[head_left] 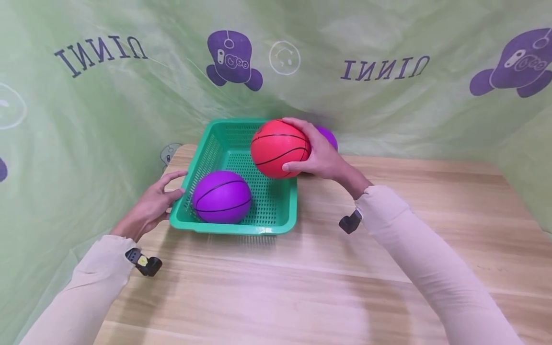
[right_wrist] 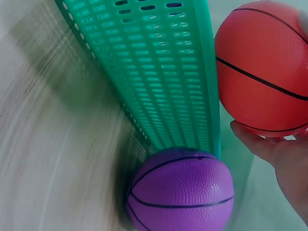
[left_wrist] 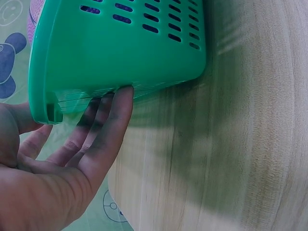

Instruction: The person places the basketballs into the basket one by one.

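Note:
A red toy basketball is gripped by my right hand, which holds it over the right side of a green plastic basket. Inside the basket, at the front left, lies a purple toy basketball. My left hand touches the basket's left side. In the left wrist view its fingers lie fairly straight against the outer wall, with the thumb near the rim. A second purple ball rests outside the basket on its right; in the head view my right hand partly hides it.
The basket stands on a light wooden table toward its back left. A green printed cloth hangs behind and beside the table. A small black camera is strapped to each wrist.

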The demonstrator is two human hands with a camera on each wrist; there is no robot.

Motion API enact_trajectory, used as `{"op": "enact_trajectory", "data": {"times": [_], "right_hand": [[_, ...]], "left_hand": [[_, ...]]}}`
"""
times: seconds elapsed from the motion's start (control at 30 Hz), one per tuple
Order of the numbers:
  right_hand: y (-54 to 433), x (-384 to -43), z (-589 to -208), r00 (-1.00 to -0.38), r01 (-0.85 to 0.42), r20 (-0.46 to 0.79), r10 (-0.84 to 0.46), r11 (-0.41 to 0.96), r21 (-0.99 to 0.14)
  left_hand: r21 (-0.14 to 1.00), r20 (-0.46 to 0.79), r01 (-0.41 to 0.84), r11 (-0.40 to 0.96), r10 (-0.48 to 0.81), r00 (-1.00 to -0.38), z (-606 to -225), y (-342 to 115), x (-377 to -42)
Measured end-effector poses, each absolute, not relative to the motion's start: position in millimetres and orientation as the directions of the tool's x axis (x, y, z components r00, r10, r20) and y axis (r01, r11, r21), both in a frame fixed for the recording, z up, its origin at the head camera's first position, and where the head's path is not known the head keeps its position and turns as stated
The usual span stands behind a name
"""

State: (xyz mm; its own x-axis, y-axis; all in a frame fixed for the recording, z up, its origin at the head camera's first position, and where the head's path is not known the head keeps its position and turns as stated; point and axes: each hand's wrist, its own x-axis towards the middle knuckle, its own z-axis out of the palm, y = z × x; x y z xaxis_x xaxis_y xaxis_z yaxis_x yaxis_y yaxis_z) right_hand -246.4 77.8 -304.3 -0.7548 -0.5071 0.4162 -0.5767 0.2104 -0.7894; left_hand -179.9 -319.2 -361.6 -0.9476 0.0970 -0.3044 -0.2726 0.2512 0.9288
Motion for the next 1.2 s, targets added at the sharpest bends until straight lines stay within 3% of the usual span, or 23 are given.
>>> {"op": "enact_trajectory", "data": {"times": [0.27,0.57,1.2], "right_hand": [[67.5,-246.4,-307.5,-0.747,-0.599,0.41,-0.524,0.261,-0.757],[62.4,-280.5,-340.4,-0.734,-0.628,0.424,-0.53,0.292,-0.722],[45.3,-289.8,-352.7,-0.695,-0.669,0.414,-0.588,0.316,-0.673]], "left_hand": [[0.93,-0.292,-0.259,0.259,0.096,-0.952,-362.4,-318.9,-178.7],[0.934,-0.287,-0.258,0.247,0.09,-0.954,-362.5,-318.1,-179.7],[0.928,-0.295,-0.269,0.256,0.066,-0.953,-364.4,-320.2,-178.6]]}}
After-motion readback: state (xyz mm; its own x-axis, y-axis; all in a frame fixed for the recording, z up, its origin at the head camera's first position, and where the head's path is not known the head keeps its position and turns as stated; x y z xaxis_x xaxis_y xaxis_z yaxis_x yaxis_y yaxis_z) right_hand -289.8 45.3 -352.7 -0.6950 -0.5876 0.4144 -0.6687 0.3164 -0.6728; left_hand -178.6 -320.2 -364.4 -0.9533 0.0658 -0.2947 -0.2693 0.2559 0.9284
